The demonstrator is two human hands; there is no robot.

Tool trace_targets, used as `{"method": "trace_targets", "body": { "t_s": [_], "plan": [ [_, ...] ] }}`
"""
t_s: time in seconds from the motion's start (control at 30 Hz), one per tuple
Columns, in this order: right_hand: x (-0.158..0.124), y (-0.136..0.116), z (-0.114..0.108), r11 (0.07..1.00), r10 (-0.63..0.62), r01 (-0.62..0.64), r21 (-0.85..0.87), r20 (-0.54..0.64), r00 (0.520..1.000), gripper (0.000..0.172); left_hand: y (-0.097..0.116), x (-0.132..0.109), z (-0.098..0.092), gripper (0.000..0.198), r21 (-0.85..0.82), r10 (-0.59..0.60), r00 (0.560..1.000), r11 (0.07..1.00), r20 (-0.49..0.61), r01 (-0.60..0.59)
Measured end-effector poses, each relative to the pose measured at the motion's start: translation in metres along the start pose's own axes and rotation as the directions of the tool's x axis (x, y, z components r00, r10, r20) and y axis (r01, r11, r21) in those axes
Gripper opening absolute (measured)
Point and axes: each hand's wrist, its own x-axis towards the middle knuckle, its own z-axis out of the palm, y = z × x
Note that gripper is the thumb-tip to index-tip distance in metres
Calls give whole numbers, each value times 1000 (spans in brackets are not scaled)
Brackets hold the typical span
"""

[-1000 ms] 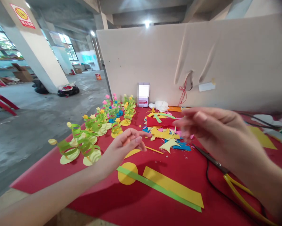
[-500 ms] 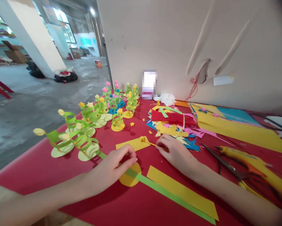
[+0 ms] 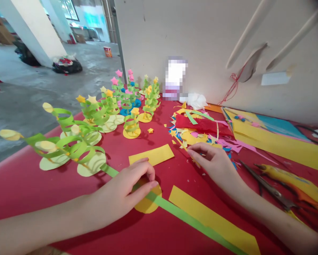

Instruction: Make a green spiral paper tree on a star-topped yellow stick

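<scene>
My left hand (image 3: 127, 189) lies curled on the red table (image 3: 26, 184), its fingertips and thumb pressed onto a long green paper strip (image 3: 182, 217) where it crosses a yellow paper circle (image 3: 148, 205). My right hand (image 3: 214, 163) rests on the table by the scrap pile (image 3: 198, 129). Its thumb and fingers pinch a thin yellow paper stick (image 3: 180, 143) that points up-left toward the scraps. A yellow paper rectangle (image 3: 151, 155) lies between the two hands.
Several green spiral paper trees (image 3: 76, 145) with star tops stand at left and back, near the table's left edge. A long yellow strip (image 3: 214, 221) lies at the front. Scissors (image 3: 267, 186) and a yellow glue gun (image 3: 289, 179) lie at right, by yellow and blue sheets (image 3: 278, 143). A cardboard wall (image 3: 206, 42) stands behind.
My right hand came down from mid-air to the table, took the thin yellow stick and drew it toward the scrap pile. My left hand lowered onto the green strip. The view tilted down.
</scene>
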Motion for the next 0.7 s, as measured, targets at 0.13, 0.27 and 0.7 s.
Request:
{"method": "trace_targets", "body": {
  "t_s": [0.13,0.27,0.7],
  "plan": [
    [0,-1,-1,999,27,-28,41,11,1000,17,0,1,-1,9,-13,4,1000,1000,3,-4],
    [-2,-3,-3,996,37,-38,75,19,999,16,1,0,0,11,-22,-15,1000,1000,6,15],
    [-9,-9,-5,991,47,-46,128,-1,999,14,-2,1,0,13,-66,-30,1000,997,-1,30]
  ]
}}
